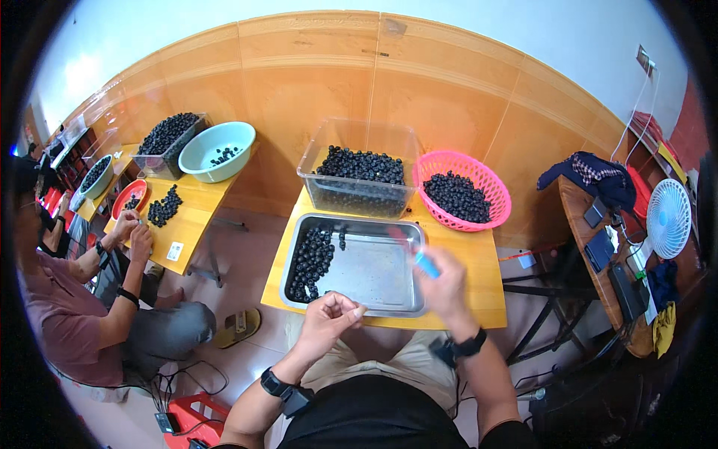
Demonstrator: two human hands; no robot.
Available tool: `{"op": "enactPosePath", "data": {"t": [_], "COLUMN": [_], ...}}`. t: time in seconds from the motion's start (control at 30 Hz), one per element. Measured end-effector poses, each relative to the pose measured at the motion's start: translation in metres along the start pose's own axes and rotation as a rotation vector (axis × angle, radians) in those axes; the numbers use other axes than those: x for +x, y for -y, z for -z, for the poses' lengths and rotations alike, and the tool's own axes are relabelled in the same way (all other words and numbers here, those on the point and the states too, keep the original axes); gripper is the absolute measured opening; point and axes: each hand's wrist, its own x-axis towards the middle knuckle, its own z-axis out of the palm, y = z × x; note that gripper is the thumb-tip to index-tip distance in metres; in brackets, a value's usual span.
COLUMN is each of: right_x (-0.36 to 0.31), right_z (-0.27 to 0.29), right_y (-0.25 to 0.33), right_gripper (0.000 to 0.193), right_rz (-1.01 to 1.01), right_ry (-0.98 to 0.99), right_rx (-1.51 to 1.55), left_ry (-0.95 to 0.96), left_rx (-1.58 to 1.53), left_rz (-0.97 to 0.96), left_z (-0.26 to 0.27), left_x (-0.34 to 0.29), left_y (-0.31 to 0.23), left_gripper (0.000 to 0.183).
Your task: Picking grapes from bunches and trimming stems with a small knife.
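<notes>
A rectangular metal tray sits on the table in front of me, with many small dark round pieces, like beads or berries, heaped along its left side. At the tray's front edge, my left hand is closed in a pinch. Something small and pale shows at its fingertips, too small to name. Over the tray's right edge, my right hand is wrapped round a blue-handled tool. Motion blurs its reddish front end, so I cannot tell its kind.
Behind the tray stand a clear plastic bin and a pink basket, both holding dark pieces. At left, a co-worker handles similar pieces by a green basin. A side table with a fan is at right; a red stool is lower left.
</notes>
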Motion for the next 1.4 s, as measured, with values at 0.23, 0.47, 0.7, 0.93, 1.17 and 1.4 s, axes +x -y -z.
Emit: {"op": "enactPosePath", "data": {"t": [0.23,0.47,0.7,0.93,1.17,1.4], "right_x": [0.081,0.005,-0.049,-0.074,-0.074,-0.063], "right_z": [0.034,0.013,0.014,0.018,-0.001,-0.013], "right_y": [-0.097,-0.048,-0.022,-0.03,-0.022,-0.003], "right_gripper": [0.037,0.037,0.033,0.031,0.028,0.032], "right_rz": [0.046,-0.297,-0.245,-0.282,-0.322,-0.276], "right_ry": [-0.406,-0.139,-0.141,-0.129,-0.111,-0.028], "right_rx": [-0.455,-0.218,0.027,0.105,0.23,0.248], "left_ry": [-0.176,-0.144,0.004,0.05,0.048,-0.022], "left_rx": [0.93,1.517,1.898,1.897,1.326,-0.076], "left_rz": [-0.286,-0.421,-0.413,-0.384,-0.484,0.141], "left_z": [0.009,0.024,0.031,0.035,0.019,0.007], "left_x": [0.049,0.112,0.153,0.152,0.118,0.079], "left_y": [-0.012,-0.012,0.016,0.013,-0.006,-0.003], "left_gripper": [0.014,0.025,0.018,0.017,0.018,0.016]}}
